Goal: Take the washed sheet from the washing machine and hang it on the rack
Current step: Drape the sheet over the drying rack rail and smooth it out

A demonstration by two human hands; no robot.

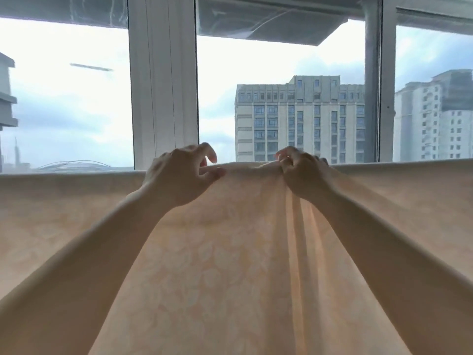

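Observation:
A pale peach sheet (230, 252) with a faint leaf pattern hangs draped over a horizontal bar and fills the lower half of the view; the bar itself is hidden under the fold. My left hand (179, 175) rests at the top fold, thumb and a finger pinched on the cloth, the other fingers curled above it. My right hand (302, 172) grips a bunch of the sheet at the top edge, and tight pleats run down from it. The washing machine is out of view.
Straight ahead is a large window with a white frame post (163, 85) and a grey post (372, 85). Tall buildings (299, 119) and a cloudy sky show through the glass. The sheet's top edge runs across the full width.

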